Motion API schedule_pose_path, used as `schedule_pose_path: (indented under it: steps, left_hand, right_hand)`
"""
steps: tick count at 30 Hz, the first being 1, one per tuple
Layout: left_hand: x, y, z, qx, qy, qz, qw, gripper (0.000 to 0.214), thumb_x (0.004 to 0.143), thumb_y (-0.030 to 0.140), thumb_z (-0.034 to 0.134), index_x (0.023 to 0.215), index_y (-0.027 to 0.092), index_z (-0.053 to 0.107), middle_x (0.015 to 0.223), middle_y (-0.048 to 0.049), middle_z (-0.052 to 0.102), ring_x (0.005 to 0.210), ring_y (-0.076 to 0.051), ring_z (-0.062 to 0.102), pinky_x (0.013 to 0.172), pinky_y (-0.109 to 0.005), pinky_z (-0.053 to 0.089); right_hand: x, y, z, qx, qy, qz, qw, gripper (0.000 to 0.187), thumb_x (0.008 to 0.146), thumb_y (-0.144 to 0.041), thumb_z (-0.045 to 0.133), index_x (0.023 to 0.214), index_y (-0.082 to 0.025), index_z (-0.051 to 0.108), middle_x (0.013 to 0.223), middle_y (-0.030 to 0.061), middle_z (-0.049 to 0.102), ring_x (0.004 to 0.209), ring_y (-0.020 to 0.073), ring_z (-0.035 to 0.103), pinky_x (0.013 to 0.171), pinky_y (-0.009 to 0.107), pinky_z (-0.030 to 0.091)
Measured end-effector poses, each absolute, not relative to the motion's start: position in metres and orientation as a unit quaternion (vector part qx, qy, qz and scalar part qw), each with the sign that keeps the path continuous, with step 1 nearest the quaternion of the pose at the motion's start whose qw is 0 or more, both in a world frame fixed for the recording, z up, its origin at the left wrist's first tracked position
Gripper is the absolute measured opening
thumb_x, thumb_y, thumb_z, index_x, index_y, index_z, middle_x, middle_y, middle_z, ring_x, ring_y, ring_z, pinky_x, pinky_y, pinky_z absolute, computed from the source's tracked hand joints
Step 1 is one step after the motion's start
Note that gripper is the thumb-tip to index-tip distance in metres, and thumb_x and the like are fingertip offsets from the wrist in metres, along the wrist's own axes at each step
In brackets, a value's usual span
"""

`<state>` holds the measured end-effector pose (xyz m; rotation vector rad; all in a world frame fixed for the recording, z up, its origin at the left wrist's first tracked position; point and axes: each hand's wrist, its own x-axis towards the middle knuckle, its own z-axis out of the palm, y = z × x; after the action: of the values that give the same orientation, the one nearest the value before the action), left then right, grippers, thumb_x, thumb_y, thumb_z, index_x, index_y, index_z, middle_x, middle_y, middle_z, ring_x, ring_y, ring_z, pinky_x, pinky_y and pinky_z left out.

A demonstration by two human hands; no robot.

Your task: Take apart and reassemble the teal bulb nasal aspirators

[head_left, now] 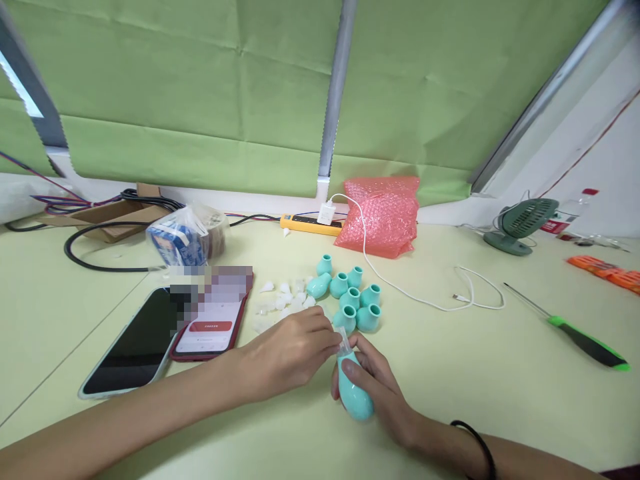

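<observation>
My right hand [380, 383] is wrapped round a teal rubber bulb [353, 393] low on the table, its neck pointing up and left. My left hand [290, 353] pinches a small clear tip [344, 341] at the bulb's neck. Just beyond my hands stands a cluster of several more teal bulbs [353, 300]. To their left lies a scatter of several small white translucent tips [283, 303].
Two phones [135, 343] [213, 327] lie at the left. Behind them are a bagged blue box [180, 241], a cardboard box [113, 220] and black cables. A yellow power strip [310, 225], pink bubble wrap [383, 213] and white cable [470, 293] sit behind; a green-handled screwdriver [575, 333] and small fan [520, 227] at right.
</observation>
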<state>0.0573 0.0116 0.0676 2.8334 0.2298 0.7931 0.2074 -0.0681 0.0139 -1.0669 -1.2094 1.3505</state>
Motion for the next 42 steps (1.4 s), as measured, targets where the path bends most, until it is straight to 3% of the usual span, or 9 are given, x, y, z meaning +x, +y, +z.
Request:
schedule_pose_path:
  steps: [12,18,23,27,31,33,35,39,42]
  left_hand:
    - [0.058,0.0,0.056,0.926,0.007,0.324,-0.193,0.03,0.082,0.002,0.028,0.069,0.007,0.055,0.061,-0.0102,0.054,0.063,-0.02,0.05,0.046,-0.028,0.041]
    - [0.06,0.004,0.049,0.947,0.061,0.276,-0.151,0.022,0.081,0.004,0.031,0.076,0.007,0.052,0.065,-0.0077,0.052,0.062,-0.019,0.047,0.04,-0.025,0.036]
    - [0.063,0.005,0.049,0.952,0.151,0.265,0.008,0.015,0.083,0.011,0.034,0.077,0.011,0.048,0.068,-0.0043,0.05,0.065,-0.016,0.045,0.046,-0.024,0.039]
    - [0.063,0.005,0.062,0.917,0.202,0.249,0.237,0.012,0.083,0.016,0.034,0.078,0.013,0.045,0.068,-0.0015,0.048,0.057,-0.011,0.043,0.053,-0.025,0.043]
    - [0.06,0.011,0.08,0.793,0.233,0.198,0.527,0.017,0.084,0.029,0.032,0.076,0.016,0.041,0.061,0.0032,0.04,0.052,-0.008,0.041,0.045,-0.021,0.047]
    - [0.057,0.017,0.087,0.743,0.222,0.197,0.6,0.018,0.084,0.032,0.033,0.077,0.016,0.039,0.057,0.0044,0.038,0.052,-0.009,0.042,0.043,-0.021,0.047]
    - [0.054,0.025,0.091,0.762,0.244,0.21,0.561,0.017,0.083,0.032,0.037,0.077,0.016,0.043,0.058,0.0037,0.042,0.053,-0.009,0.044,0.045,-0.021,0.047]
    - [0.051,0.042,0.08,0.866,0.32,0.229,0.308,0.015,0.079,0.021,0.043,0.073,0.014,0.055,0.066,-0.0007,0.055,0.058,-0.011,0.051,0.053,-0.021,0.044]
    - [0.053,0.054,0.064,0.896,0.323,0.22,0.214,0.015,0.075,0.012,0.046,0.07,0.012,0.06,0.065,-0.0022,0.06,0.058,-0.012,0.053,0.054,-0.02,0.042]
  right_hand:
    - [0.205,-0.066,0.011,-0.443,-0.461,0.556,0.531,0.03,0.075,-0.046,0.05,0.076,-0.02,0.037,0.054,-0.0036,0.049,0.049,0.0102,0.043,0.048,0.021,0.035]
    - [0.205,-0.067,0.011,-0.441,-0.48,0.542,0.531,0.028,0.076,-0.044,0.049,0.076,-0.02,0.035,0.055,-0.0039,0.048,0.051,0.0104,0.043,0.05,0.021,0.036]
    - [0.206,-0.068,0.013,-0.453,-0.483,0.549,0.51,0.025,0.079,-0.043,0.046,0.08,-0.019,0.036,0.053,-0.0038,0.05,0.049,0.0103,0.043,0.049,0.021,0.034]
    - [0.207,-0.067,0.011,-0.434,-0.486,0.558,0.514,0.024,0.08,-0.041,0.044,0.082,-0.018,0.037,0.054,-0.0027,0.052,0.049,0.0096,0.044,0.047,0.02,0.033]
    - [0.207,-0.066,0.009,-0.422,-0.476,0.562,0.529,0.023,0.081,-0.04,0.042,0.082,-0.018,0.037,0.052,-0.0026,0.053,0.044,0.0084,0.041,0.044,0.02,0.031]
    - [0.208,-0.066,0.009,-0.422,-0.477,0.565,0.524,0.024,0.081,-0.041,0.042,0.082,-0.018,0.035,0.051,-0.0031,0.052,0.043,0.0079,0.04,0.043,0.02,0.03]
    - [0.207,-0.068,0.011,-0.421,-0.497,0.569,0.502,0.025,0.08,-0.042,0.044,0.081,-0.019,0.034,0.053,-0.003,0.052,0.044,0.0075,0.039,0.044,0.019,0.03]
    - [0.207,-0.072,0.017,-0.423,-0.54,0.573,0.449,0.027,0.079,-0.043,0.047,0.08,-0.019,0.035,0.057,-0.0026,0.051,0.048,0.0072,0.038,0.046,0.019,0.03]
    - [0.206,-0.072,0.019,-0.435,-0.544,0.569,0.437,0.027,0.078,-0.043,0.047,0.081,-0.019,0.035,0.059,-0.0023,0.051,0.05,0.0076,0.038,0.047,0.019,0.031]
